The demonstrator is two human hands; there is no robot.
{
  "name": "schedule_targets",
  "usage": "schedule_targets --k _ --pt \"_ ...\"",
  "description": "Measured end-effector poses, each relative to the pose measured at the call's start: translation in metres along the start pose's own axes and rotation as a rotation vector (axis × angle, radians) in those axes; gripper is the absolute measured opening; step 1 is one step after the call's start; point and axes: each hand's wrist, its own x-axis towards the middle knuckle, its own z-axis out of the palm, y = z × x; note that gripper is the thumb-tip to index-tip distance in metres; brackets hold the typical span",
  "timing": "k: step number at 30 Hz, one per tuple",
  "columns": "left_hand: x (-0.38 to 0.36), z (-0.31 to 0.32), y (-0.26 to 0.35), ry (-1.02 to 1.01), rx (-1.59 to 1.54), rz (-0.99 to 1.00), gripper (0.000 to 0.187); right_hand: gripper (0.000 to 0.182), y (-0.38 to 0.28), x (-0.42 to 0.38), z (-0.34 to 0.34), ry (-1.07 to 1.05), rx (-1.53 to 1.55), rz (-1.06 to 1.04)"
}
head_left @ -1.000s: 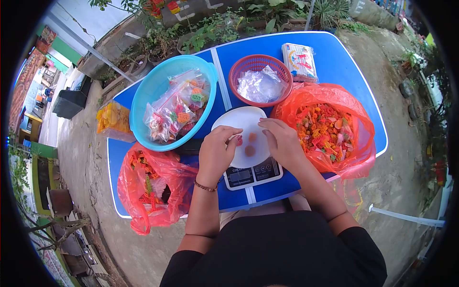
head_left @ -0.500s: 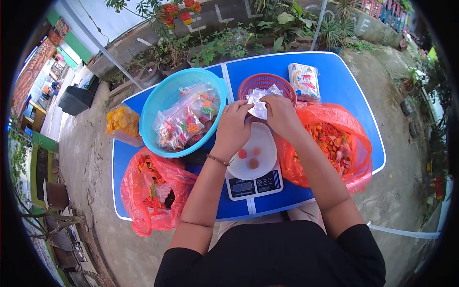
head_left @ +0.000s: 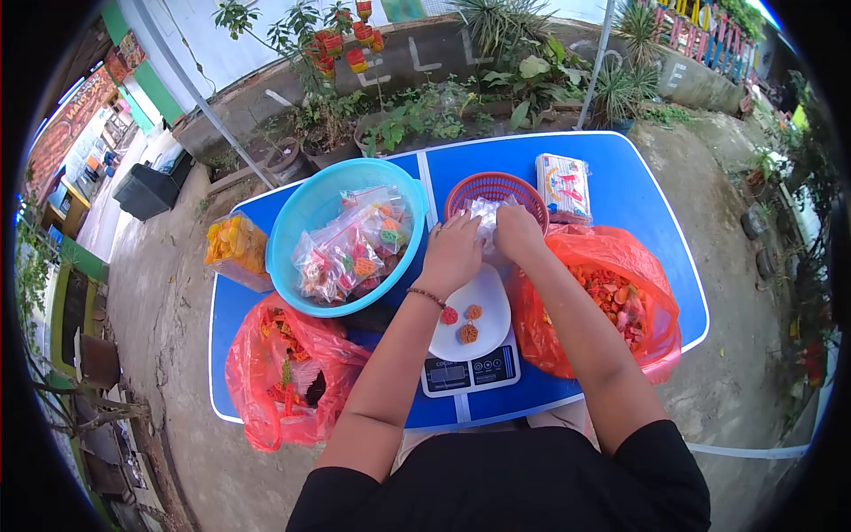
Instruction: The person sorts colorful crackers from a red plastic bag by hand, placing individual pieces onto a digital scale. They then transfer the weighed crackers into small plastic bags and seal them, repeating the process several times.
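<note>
both hands have gone forward off the scale plate since a second ago, and now sit together at the near rim of the red mesh basket (head_left: 496,188). left hand (head_left: 452,255) lies palm down with its fingers curled onto the clear plastic bags (head_left: 486,215) heaped in that basket, pinching at the near edge of the heap; right hand (head_left: 519,234) is just beside it, thumb side touching the same bags, fingers closed on the plastic. a bead bracelet (head_left: 428,297) rings the left wrist. just behind the hands, toward the body, stands the digital kitchen scale (head_left: 470,371) with a white plate (head_left: 492,306) on it, and three small snack pieces (head_left: 464,322), one red and two orange, lie on the plate under the left wrist. to the left of the left hand is the turquoise bowl (head_left: 306,217) holding filled zip bags of coloured snacks (head_left: 350,248). beyond that bowl, farther left, is a clear bag of yellow crisps (head_left: 234,246). to the right of the right hand, touching the forearm, an open red plastic bag of mixed snacks (head_left: 620,297) slumps on the blue table (head_left: 629,173). ahead and right of the basket lies a pack of printed wrappers (head_left: 562,184). near the left elbow sits another red plastic bag (head_left: 284,368), partly full.
</note>
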Motion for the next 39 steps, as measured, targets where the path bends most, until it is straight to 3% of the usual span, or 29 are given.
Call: schedule_targets --k 4,10,14,17,20,22,24,27,31,34,39 --pt "-0.003 -0.001 0.001 0.040 -0.010 -0.022 0.045 0.012 0.005 0.003 0.004 0.112 0.092 -0.012" --pt "-0.006 0.003 0.006 0.087 0.042 0.009 0.045 0.020 -0.002 -0.005 -0.012 -0.182 -0.026 0.057" --pt "-0.009 -0.001 0.005 0.076 -0.039 0.028 0.044 0.019 0.002 -0.008 -0.007 -0.141 -0.038 0.057" --pt "-0.015 -0.003 0.004 0.187 -0.118 0.111 0.044 0.017 0.003 -0.015 -0.012 -0.044 0.085 0.024" --pt "-0.024 -0.027 0.022 0.169 -0.543 -0.078 0.047 0.014 -0.009 -0.028 -0.033 0.098 0.388 -0.002" --pt "-0.036 -0.028 0.033 0.271 -0.780 -0.119 0.049 0.013 -0.030 -0.050 -0.055 0.157 0.597 -0.070" --pt "-0.046 -0.006 0.032 0.366 -1.063 -0.119 0.051 0.013 -0.055 -0.077 -0.085 0.062 0.620 -0.183" --pt "-0.071 -0.036 0.060 0.222 -1.308 -0.209 0.038 0.018 -0.063 -0.105 -0.085 0.036 0.673 -0.369" --pt "-0.095 -0.031 0.054 0.208 -1.266 -0.220 0.034 0.028 -0.065 -0.126 -0.089 0.035 0.741 -0.406" --pt "-0.114 -0.036 0.053 0.182 -1.154 -0.299 0.029 0.036 -0.064 -0.142 -0.091 -0.112 0.911 -0.107" --pt "-0.130 -0.041 0.050 0.136 -0.999 -0.358 0.018 0.034 -0.065 -0.150 -0.095 -0.024 0.912 -0.140"
